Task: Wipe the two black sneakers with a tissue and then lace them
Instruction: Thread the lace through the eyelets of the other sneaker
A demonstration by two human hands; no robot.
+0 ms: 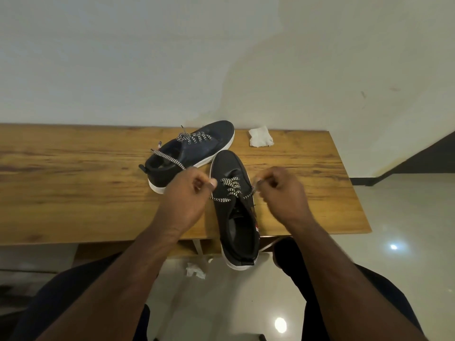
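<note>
Wooden table (pixel 73 193) against a pale wall. Near sneaker (pixel 234 212) at frame centre, heel overhanging the table edge, prob. for reach. Left hand (pixel 183 198) and right hand (pixel 283 193) each pinch an end of its checkered lace (pixel 231 188), pulling apart. Far sneaker (pixel 189 153) just behind, laced part-way; tissue (pixel 261 137) upper right of it. No legible branding.

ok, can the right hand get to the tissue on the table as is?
Probably yes, once it lets go. The right hand is pinching a lace end at the near sneaker. The tissue lies beyond it on bare table, nothing between them.
</note>
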